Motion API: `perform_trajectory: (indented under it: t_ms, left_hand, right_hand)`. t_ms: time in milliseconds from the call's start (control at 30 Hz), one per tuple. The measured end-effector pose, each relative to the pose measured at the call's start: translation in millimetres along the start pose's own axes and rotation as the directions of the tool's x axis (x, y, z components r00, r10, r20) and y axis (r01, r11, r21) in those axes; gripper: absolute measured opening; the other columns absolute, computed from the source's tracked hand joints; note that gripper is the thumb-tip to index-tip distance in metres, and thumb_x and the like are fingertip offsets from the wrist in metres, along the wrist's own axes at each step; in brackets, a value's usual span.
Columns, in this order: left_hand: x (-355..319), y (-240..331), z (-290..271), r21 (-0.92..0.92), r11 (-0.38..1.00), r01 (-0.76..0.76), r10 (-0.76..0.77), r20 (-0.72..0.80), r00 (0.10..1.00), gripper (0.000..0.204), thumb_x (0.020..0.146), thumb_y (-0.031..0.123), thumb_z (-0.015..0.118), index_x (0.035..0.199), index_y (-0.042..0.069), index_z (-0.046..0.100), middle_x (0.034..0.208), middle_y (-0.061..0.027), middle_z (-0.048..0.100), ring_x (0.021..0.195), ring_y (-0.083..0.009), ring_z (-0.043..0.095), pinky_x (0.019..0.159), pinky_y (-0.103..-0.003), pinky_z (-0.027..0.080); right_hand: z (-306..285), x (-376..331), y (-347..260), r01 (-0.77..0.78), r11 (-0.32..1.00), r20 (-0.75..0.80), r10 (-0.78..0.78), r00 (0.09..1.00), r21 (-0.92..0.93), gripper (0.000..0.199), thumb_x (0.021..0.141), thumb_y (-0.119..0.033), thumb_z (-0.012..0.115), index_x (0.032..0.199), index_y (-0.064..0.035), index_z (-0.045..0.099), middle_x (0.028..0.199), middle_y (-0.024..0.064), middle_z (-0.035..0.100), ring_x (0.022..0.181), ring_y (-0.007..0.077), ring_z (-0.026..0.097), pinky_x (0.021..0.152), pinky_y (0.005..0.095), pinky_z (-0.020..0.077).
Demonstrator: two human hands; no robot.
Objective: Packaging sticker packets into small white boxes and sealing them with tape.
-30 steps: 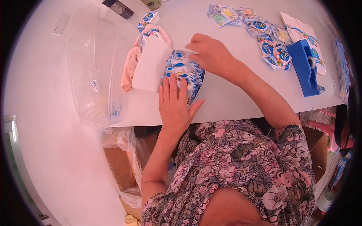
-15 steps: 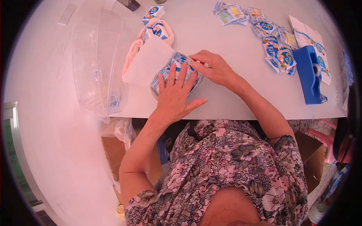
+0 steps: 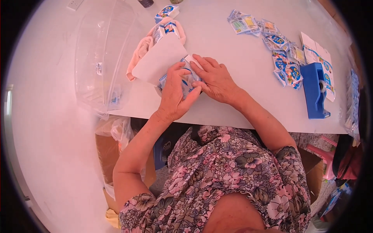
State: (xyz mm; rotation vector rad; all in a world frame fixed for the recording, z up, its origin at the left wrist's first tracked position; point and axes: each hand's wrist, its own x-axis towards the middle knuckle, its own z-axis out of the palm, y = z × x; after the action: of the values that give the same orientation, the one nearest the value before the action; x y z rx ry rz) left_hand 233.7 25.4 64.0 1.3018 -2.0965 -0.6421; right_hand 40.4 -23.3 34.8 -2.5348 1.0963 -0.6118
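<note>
Both hands now close over the blue-and-white packet stack (image 3: 185,79) near the tabletop (image 3: 233,105) edge: left hand (image 3: 176,95), flat before, cups it, right hand (image 3: 213,79) pinches its far corner

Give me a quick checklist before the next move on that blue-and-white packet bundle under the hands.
1. Both hands on the bundle: ok. Left hand and right hand press on the packet bundle.
2. Bundle fully on the table: ok, though close to the near edge.
3. White paper sheet tucked at the bundle: ok, it lies against its far side.
4. Blue tape dispenser nearby: ok, to the right.
5. Loose packets out of the way: ok.
6. Bundle closed up: cannot tell, the hands cover it.
</note>
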Motion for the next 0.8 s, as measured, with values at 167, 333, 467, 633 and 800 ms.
perform_trajectory:
  t_ms: [167, 333, 467, 633, 800]
  left_hand:
    - [11.9, -2.4, 11.8, 0.048, 0.981, -0.186, 0.189, -0.081, 0.979, 0.071, 0.092, 0.038, 0.063, 0.144, 0.001, 0.033, 0.151, -0.0265, 0.029, 0.144, -0.0511, 0.019, 0.118, -0.054, 0.016]
    - [8.0, -2.8, 13.1, 0.169, 0.968, -0.186, 0.161, 0.151, 0.975, 0.084, 0.095, 0.053, 0.052, 0.151, -0.002, 0.023, 0.160, -0.0274, 0.013, 0.149, -0.0446, 0.012, 0.121, -0.050, 0.010]
    - [7.4, -1.1, 0.5, 0.170, 0.959, -0.229, 0.205, 0.143, 0.968, 0.078, 0.094, 0.046, 0.058, 0.150, 0.001, 0.028, 0.158, -0.0275, 0.020, 0.148, -0.0422, 0.018, 0.121, -0.049, 0.016]
    - [-0.3, -8.3, -48.9, 0.262, 0.927, -0.267, 0.283, -0.024, 0.959, 0.046, 0.085, 0.021, 0.071, 0.126, 0.004, 0.058, 0.145, -0.0161, 0.046, 0.139, -0.0385, 0.038, 0.113, -0.047, 0.036]
    - [-30.3, -0.2, -59.8, 0.389, 0.875, -0.288, 0.235, 0.177, 0.956, 0.040, 0.085, 0.023, 0.071, 0.118, 0.003, 0.064, 0.135, -0.0114, 0.056, 0.131, -0.0319, 0.048, 0.112, -0.046, 0.037]
  right_hand:
    - [8.4, -1.2, 2.8, -0.011, 0.993, -0.047, 0.006, 0.999, -0.115, 0.054, 0.095, -0.038, 0.057, 0.139, -0.0071, 0.050, 0.155, 0.0131, 0.036, 0.138, 0.0346, 0.039, 0.094, 0.0506, 0.0437]
    - [16.8, 0.5, 14.7, 0.050, 0.976, -0.086, -0.032, 0.996, 0.213, 0.059, 0.091, -0.032, 0.063, 0.141, -0.0038, 0.047, 0.155, 0.0187, 0.032, 0.139, 0.0397, 0.035, 0.103, 0.0518, 0.0385]
    - [11.2, 0.3, 10.9, 0.055, 0.932, -0.093, -0.023, 0.995, 0.358, 0.065, 0.088, -0.030, 0.068, 0.143, -0.0037, 0.045, 0.155, 0.0233, 0.029, 0.139, 0.0427, 0.033, 0.110, 0.0515, 0.0326]
    - [-15.7, -3.8, -15.9, 0.100, 0.984, -0.185, -0.072, 0.980, 0.146, 0.061, 0.086, -0.024, 0.072, 0.140, -0.0076, 0.051, 0.155, 0.0172, 0.035, 0.140, 0.0374, 0.035, 0.113, 0.0466, 0.0285]
    - [-27.9, -0.7, -36.7, 0.260, 0.954, -0.117, -0.278, 0.953, -0.153, 0.046, 0.078, -0.017, 0.075, 0.122, -0.0080, 0.064, 0.136, 0.0051, 0.057, 0.131, 0.0273, 0.047, 0.108, 0.0495, 0.0296]
